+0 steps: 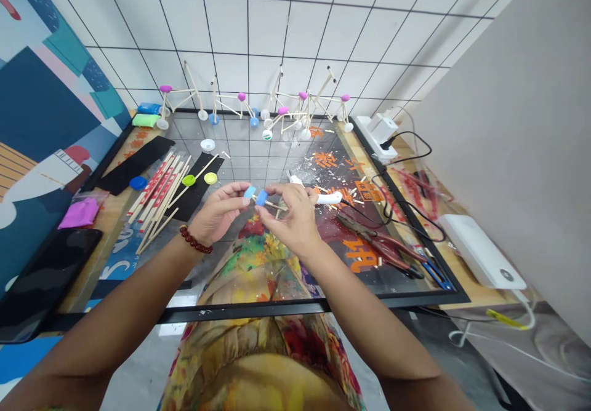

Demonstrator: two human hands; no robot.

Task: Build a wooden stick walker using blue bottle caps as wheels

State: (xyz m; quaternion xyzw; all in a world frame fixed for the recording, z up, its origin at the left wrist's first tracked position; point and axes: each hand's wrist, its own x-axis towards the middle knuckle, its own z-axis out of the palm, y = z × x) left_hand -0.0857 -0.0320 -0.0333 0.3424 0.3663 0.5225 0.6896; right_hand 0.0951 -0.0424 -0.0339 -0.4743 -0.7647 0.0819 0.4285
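Over the middle of the glass-topped table, my left hand [218,213] pinches a light blue bottle cap [250,192]. My right hand [298,214] has its fingers closed on a darker blue bottle cap [261,198], close beside the first. A short thin stick [276,206] extends from that darker cap under my right fingers; how it is joined is hidden. Just behind the right hand lies a white hot glue gun [329,197] with its cord. To the left are wooden chopsticks [159,192], some in red-printed wrappers, with a yellow cap [210,178] and a green cap [189,180].
Stick figures with bottle-cap wheels [282,112] line the back edge. Pliers [383,245] and wood scraps [325,160] lie right, near a power strip [376,137] and white power bank [482,251]. A phone [46,282] and pink clay [79,213] lie left.
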